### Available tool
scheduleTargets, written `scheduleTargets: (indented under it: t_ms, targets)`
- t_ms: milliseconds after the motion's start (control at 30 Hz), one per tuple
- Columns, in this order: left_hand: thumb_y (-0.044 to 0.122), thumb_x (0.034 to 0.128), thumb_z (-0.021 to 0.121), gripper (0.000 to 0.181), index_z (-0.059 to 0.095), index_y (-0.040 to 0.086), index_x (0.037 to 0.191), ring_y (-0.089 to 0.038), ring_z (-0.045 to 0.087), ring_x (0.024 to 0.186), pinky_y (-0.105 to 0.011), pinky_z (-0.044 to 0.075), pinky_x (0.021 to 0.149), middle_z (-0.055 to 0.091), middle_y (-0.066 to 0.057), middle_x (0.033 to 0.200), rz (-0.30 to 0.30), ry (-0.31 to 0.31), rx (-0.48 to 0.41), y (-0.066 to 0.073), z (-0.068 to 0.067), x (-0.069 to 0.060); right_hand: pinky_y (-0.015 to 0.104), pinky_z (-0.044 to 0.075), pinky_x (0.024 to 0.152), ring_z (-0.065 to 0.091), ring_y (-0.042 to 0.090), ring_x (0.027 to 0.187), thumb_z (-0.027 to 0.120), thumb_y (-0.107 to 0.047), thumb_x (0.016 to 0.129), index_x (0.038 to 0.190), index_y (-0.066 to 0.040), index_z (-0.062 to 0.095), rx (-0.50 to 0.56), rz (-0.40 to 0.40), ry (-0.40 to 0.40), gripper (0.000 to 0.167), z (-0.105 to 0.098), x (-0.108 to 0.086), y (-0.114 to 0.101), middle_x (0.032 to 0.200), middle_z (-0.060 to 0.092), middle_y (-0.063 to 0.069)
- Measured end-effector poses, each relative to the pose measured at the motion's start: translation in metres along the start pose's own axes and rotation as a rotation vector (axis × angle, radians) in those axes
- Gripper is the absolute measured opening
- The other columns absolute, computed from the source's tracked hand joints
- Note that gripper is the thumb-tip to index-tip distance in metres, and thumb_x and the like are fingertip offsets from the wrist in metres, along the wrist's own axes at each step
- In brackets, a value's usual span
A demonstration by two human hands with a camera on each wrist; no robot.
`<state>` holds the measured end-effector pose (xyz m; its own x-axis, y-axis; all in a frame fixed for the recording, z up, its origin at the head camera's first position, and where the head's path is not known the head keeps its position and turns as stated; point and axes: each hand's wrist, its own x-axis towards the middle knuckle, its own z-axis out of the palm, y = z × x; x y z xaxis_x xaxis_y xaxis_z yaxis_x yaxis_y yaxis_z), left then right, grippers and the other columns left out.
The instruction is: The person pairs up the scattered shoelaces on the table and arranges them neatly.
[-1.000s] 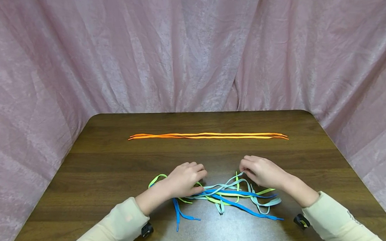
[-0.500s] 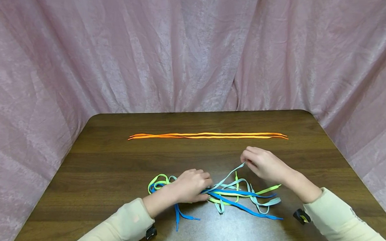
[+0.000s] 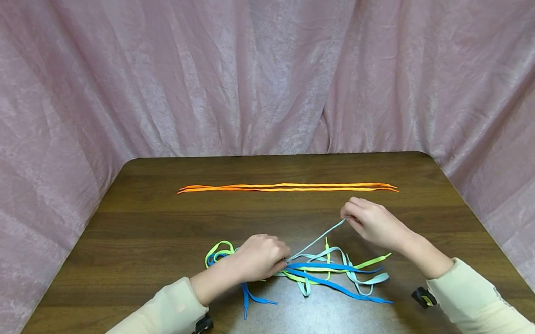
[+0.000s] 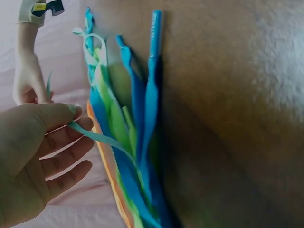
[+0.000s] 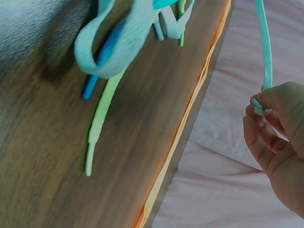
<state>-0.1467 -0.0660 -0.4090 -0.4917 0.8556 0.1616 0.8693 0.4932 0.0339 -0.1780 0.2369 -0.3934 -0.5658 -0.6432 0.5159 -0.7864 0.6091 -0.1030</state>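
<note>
My right hand pinches a pale turquoise shoelace near one end, raised above the table. From there the lace runs taut down to my left hand, whose thumb and index finger pinch it over the pile; the left wrist view shows the other fingers loosely bent. Blue shoelaces and yellow-green shoelaces lie tangled beneath and beside the left hand, with more turquoise lace looping among them. In the right wrist view the turquoise lace has a short end poking out between thumb and fingertips.
Two or so orange shoelaces lie stretched straight across the far part of the brown wooden table. A pink curtain hangs behind and around the table.
My right hand has moved up and to the right, pulling the turquoise lace taut. My left hand shifted right, then slightly back left, staying over the tangle.
</note>
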Motion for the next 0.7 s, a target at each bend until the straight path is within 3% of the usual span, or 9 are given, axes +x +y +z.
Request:
scheduleTargets:
  t_ms: [333,700]
  targets:
    - [0.016,0.0843,0.062,0.025,0.050,0.020,0.063,-0.004,0.033,0.051,-0.020,0.024,0.047,0.041,0.012,0.057,-0.059,0.040,-0.005,-0.003,-0.019,-0.015,0.026,0.048,0.060,0.054,0.005,0.070,0.066,0.007,0.071,0.082,-0.011,0.060,-0.020,0.015,0.002,0.022,-0.004,-0.009,0.009,0.078,0.057,-0.005]
    - [0.016,0.0836,0.064,0.006,0.064,0.019,0.078,-0.005,0.054,0.062,-0.023,0.043,0.055,0.058,0.011,0.069,-0.095,0.080,0.010,-0.011,-0.035,-0.034,0.027,0.046,0.058,0.053,0.004,0.069,0.067,0.006,0.071,0.082,-0.012,0.062,-0.059,0.087,-0.003,0.022,-0.013,-0.021,0.021,0.077,0.059,-0.005]
